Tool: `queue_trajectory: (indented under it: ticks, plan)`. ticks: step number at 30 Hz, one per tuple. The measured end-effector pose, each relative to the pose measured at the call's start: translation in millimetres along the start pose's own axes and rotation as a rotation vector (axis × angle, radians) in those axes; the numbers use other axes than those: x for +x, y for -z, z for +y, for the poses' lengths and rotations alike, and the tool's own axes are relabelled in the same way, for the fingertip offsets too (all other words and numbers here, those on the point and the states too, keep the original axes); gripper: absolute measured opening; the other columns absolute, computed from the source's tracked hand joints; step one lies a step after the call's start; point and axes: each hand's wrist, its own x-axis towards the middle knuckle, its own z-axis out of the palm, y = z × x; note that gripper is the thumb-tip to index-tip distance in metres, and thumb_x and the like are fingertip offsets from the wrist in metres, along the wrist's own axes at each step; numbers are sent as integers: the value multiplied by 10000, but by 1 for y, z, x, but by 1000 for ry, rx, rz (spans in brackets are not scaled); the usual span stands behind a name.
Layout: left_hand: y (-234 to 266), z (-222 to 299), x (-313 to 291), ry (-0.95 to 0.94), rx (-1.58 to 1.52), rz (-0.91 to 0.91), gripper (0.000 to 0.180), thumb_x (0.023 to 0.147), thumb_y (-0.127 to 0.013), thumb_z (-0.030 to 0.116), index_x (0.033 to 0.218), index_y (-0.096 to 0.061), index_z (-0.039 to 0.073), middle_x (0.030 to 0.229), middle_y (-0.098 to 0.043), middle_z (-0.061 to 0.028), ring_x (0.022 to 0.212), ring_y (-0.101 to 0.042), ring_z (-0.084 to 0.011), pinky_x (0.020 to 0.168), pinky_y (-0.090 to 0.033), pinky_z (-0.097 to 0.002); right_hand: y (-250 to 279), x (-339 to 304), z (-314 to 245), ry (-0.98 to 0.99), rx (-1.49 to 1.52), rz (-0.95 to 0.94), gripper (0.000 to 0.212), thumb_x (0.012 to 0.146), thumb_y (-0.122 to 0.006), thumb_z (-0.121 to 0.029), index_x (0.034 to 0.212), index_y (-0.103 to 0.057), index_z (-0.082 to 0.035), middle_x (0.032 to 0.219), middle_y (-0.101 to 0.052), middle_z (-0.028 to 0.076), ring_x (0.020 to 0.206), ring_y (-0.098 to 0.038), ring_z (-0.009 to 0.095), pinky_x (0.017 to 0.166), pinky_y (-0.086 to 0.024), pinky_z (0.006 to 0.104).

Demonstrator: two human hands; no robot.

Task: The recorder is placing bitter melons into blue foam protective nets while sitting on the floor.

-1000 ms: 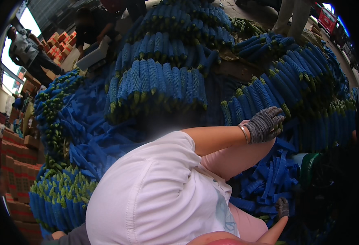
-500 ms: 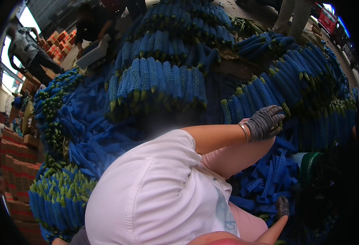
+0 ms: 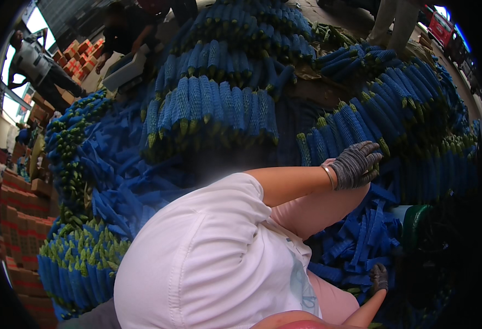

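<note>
All around the hands there are big heaps of long green fruit wrapped in blue foam sleeves (image 3: 213,109), stacked in rows like steps, too many to count. Just below the left hand, loose blue foam sleeves (image 3: 356,247) lie in a messy pile. The left hand (image 3: 356,164) wears a gray glove and has a thin bracelet (image 3: 328,176) at the wrist. Its fingers are curled and rest on the wrapped fruit right beside it; whether it grips one, I cannot tell. The right hand (image 3: 379,277) also wears a gray glove. It is far down from the left hand, low in the loose sleeve pile, and it is too small to tell if it is open or closed. Between the two hands sits the person's white shirt (image 3: 208,263) and one bent knee. Just to the right of the sleeve pile is one green round thing (image 3: 413,225). Far away up and to the left of the left hand are stacks of reddish boxes (image 3: 76,55), one white crate (image 3: 123,71), and two other people. One more person's legs (image 3: 391,24) stand far above the left hand.
</note>
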Motion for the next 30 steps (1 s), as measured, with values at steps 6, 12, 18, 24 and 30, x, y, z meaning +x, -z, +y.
queue_trajectory:
  ticks: [6, 12, 18, 24, 30]
  plan:
    - [0, -3, 2, 9, 10, -14, 469, 839, -556, 300, 1219, -534, 26, 1331, -433, -221, 1268, -376, -375, 1060, -301, -433, -6, -2, -12, -25, 29, -7, 349, 857, -612, -182, 1181, -512, -100, 723, -515, 22, 503, -441, 82, 420, -327, 226]
    - [0, -1, 1, -4, 6, -6, 469, 836, -555, 300, 1210, -538, 18, 1325, -437, -227, 1260, -384, -379, 1048, -315, -434, -9, -9, -13, -27, 45, 17, 340, 862, -614, -169, 1175, -516, -81, 685, -493, 3, 486, -430, 73, 413, -318, 220]
    - [0, -2, 1, -38, 17, 19, 460, 825, -564, 285, 1192, -548, 7, 1298, -457, -232, 1240, -404, -384, 1037, -329, -435, -9, -8, -12, -29, 46, 3, 347, 868, -608, -173, 1185, -507, -76, 686, -498, 6, 489, -431, 72, 413, -319, 220]
    - [-1, -3, 1, -39, 23, 29, 459, 818, -572, 278, 1186, -550, 5, 1296, -458, -234, 1239, -404, -386, 1030, -337, -437, -11, -9, -15, -19, 33, 16, 345, 867, -594, -154, 1189, -500, -73, 684, -495, 6, 483, -421, 71, 408, -311, 220]
    - [0, -2, 3, -28, -1, 31, 450, 819, -571, 268, 1185, -549, 7, 1296, -459, -231, 1242, -404, -380, 1032, -338, -437, -11, -8, -15, -10, 33, 15, 325, 870, -590, -161, 1173, -511, -71, 683, -492, 2, 484, -418, 70, 409, -311, 222]
